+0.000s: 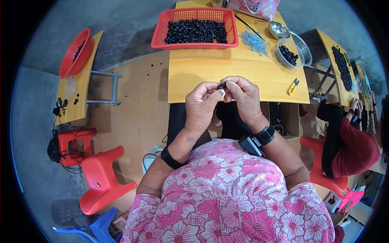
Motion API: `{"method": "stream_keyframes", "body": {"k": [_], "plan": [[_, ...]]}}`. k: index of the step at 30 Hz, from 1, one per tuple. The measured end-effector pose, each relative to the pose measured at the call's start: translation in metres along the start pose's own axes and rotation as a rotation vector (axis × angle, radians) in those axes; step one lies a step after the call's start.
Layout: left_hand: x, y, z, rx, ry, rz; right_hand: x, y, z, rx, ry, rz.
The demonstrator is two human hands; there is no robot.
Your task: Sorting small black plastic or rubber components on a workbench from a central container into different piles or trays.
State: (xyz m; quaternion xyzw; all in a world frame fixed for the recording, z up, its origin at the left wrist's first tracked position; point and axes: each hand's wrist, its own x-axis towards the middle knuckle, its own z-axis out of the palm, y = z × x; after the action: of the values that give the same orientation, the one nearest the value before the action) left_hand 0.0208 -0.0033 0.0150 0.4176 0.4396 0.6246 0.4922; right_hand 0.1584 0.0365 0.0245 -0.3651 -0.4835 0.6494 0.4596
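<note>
My left hand [201, 104] and my right hand [246, 99] meet above the near edge of the wooden table. Between their pinched fingertips sits a small black part [221, 86]; the fingers cover most of it, so its full shape is hidden. Beyond my hands stands a red plastic basket [194, 46] filled with many small black ring-like parts [196, 31]. To the right, a clear plastic bowl [300, 62] holds more black parts [288, 55]. Small clear bluish pieces [254, 42] lie in a loose pile beside it. Yellow thread snips [293, 86] rest near the table's right corner.
Metal bowls [279, 29] and a pink bag [259, 9] occupy the table's far right. On the left are a side table [73, 103] with a red basin [75, 52], and red stools [101, 178]. At right, a person in a red top [356, 146] works at another table.
</note>
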Motion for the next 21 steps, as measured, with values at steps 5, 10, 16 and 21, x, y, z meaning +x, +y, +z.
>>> {"method": "stream_keyframes", "body": {"k": [5, 10, 16, 21], "plan": [[-0.004, 0.009, 0.004, -0.053, -0.007, -0.113, -0.001, 0.003, 0.001, -0.266, 0.061, -0.297], [-0.004, 0.008, 0.003, -0.077, -0.001, -0.112, -0.002, 0.002, 0.002, -0.35, 0.079, -0.334], [-0.002, 0.005, 0.005, -0.081, -0.001, -0.07, -0.003, 0.011, 0.007, -0.082, 0.138, -0.185], [-0.002, 0.005, 0.001, -0.042, -0.013, -0.075, -0.001, 0.012, 0.005, -0.075, 0.134, -0.188]]}}
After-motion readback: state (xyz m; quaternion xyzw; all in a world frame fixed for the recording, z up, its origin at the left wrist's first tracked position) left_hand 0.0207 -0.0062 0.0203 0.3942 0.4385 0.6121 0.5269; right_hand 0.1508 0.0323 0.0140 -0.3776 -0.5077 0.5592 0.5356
